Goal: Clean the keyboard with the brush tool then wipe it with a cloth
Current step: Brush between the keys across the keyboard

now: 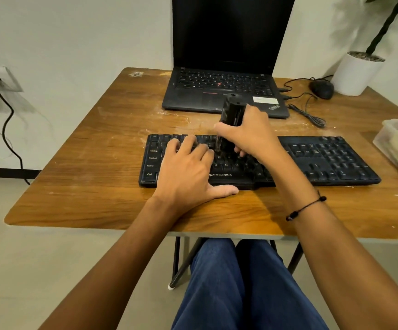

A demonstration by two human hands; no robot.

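Black and upright, the brush tool [231, 115] is gripped in the right hand [248, 136], its lower end on the keys of the keyboard [324, 160]. Beside it the left hand [186, 172] lies spread flat, fingers on the keys, thumb on the wooden surface [93, 163]. Beyond both hands stands an open laptop [221, 89].

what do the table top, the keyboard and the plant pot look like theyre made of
Table top: wood or wood-look laminate, going by the brown grain, scuffed with pale marks.
Keyboard: black plastic, it seems, matte with printed white legends.
Plant pot: smooth white, plastic or glazed ceramic; I cannot tell which.
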